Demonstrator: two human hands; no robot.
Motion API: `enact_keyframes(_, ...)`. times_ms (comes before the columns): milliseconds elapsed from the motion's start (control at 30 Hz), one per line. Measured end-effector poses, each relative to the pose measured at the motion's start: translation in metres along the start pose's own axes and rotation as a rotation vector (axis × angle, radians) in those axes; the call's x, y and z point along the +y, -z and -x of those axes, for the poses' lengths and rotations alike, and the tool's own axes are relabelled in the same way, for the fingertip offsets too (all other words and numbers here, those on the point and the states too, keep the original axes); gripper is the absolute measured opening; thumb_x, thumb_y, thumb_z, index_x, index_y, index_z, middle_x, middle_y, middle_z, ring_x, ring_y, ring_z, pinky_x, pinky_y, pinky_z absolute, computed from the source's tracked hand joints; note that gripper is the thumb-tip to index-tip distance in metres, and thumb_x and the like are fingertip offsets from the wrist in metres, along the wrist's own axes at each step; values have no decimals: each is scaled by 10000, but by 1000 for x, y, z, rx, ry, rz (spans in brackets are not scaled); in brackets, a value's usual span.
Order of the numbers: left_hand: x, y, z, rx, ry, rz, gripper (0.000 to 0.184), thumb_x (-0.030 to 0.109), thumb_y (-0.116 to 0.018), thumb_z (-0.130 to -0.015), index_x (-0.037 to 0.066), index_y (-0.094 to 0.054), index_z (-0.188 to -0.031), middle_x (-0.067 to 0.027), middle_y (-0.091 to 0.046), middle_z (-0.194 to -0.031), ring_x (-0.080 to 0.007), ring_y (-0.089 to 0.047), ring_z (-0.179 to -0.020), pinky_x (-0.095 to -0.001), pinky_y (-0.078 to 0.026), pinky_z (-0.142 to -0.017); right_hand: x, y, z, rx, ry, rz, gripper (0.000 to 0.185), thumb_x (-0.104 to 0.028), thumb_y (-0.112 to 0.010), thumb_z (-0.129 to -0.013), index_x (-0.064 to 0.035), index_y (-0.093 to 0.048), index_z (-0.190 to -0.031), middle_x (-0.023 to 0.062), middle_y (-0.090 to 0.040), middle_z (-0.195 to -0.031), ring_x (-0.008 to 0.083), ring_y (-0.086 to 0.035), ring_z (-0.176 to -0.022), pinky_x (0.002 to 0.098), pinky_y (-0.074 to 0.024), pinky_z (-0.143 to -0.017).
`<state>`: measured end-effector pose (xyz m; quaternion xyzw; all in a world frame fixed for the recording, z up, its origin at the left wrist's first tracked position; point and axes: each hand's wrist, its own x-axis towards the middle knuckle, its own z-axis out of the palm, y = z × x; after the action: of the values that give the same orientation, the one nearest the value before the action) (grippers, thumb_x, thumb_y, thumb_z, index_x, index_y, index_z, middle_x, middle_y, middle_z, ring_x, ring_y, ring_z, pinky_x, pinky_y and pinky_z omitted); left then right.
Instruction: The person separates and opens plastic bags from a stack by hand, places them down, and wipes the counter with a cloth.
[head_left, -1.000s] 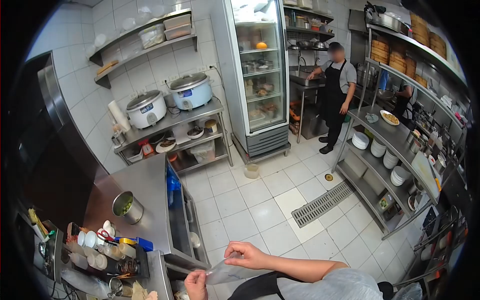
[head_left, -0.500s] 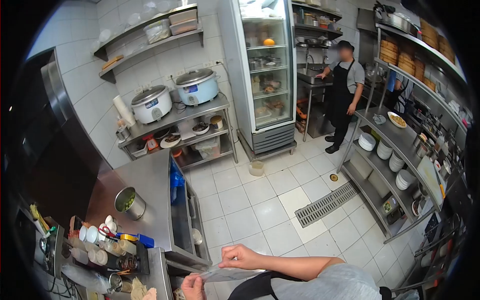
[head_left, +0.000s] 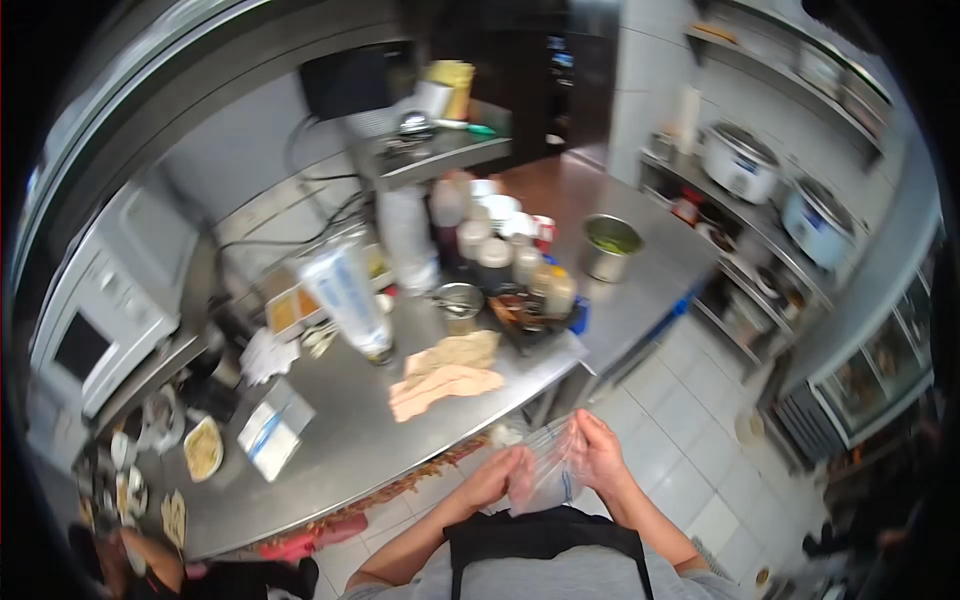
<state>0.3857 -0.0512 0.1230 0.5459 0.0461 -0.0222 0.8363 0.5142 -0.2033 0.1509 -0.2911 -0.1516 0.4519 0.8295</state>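
A clear plastic bag [head_left: 545,472] is stretched between my two hands in front of my black apron, with a blue marking low on it. My left hand [head_left: 488,478] pinches the bag's left side, and my right hand [head_left: 600,450] grips its upper right edge. Both hands are just off the front edge of the steel counter [head_left: 340,480]. Folded peach and beige cloths [head_left: 445,385] lie on the counter beyond my left hand. Blur hides the bag's finer details and whether it contains anything.
A metal pot [head_left: 608,262] with green contents stands beyond a cluster of squeeze bottles [head_left: 495,262]. A white bowl [head_left: 203,449] and a resealable bag [head_left: 272,438] sit at left, below a microwave [head_left: 110,300]. A co-worker's arm [head_left: 150,558] shows at lower left.
My view has swung left, from the fridge and floor to the counter. Both hands still hold the clear bag, which now sits centrally before my apron.
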Motion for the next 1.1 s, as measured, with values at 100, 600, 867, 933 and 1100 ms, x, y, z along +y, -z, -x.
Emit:
enact_keyframes(100, 51, 62, 23, 30, -231, 167, 288, 314, -421, -947, 52, -535, -918, 16, -506, -646, -65, -481, -561, -219, -418, -505, 24, -5, -54, -169, -206, 114, 154, -202, -544, -887, -54, -581, -862, -37, -508, -645, 47, -436, -536, 205, -367, -520)
enact_keyframes(600, 265, 285, -7, 808, -538, -404, 184, 204, -615, -842, 22, -590, -826, -17, -584, -726, -75, -519, -603, -243, -433, -540, 64, -189, -386, -93, 275, 1009, 62, -103, -586, -801, -48, -559, -791, -17, -551, -649, 67, -457, -527, 209, -344, -459)
enact_keyframes(867, 87, 358, -41, 1066, -254, -60, 127, 53, -501, -834, 10, -553, -941, -42, -578, -781, -138, -536, -640, -260, -413, -503, 193, -83, -378, 341, 250, 1220, 193, -199, -520, -801, -18, -575, -838, 186, -619, -786, 312, -607, -737, 394, -461, -658)
enact_keyframes(933, 86, 341, -35, 1005, -358, 7, 265, 122, -499, -837, 82, -461, -1097, -41, -578, -794, -135, -539, -596, -243, -406, -451, 185, -105, -366, 389, 141, 1242, 221, -204, -513, -801, -9, -579, -883, 208, -620, -835, 358, -603, -789, 434, -462, -682)
enact_keyframes(1100, 106, 292, -59, 731, -352, 39, 400, 204, -552, -838, -2, -444, -1163, -144, -513, -1137, -223, -522, -977, -357, -455, -786, 224, -71, -391, 336, 388, 1254, 196, -169, -475, -841, -8, -533, -935, 237, -590, -828, 395, -576, -752, 455, -442, -658)
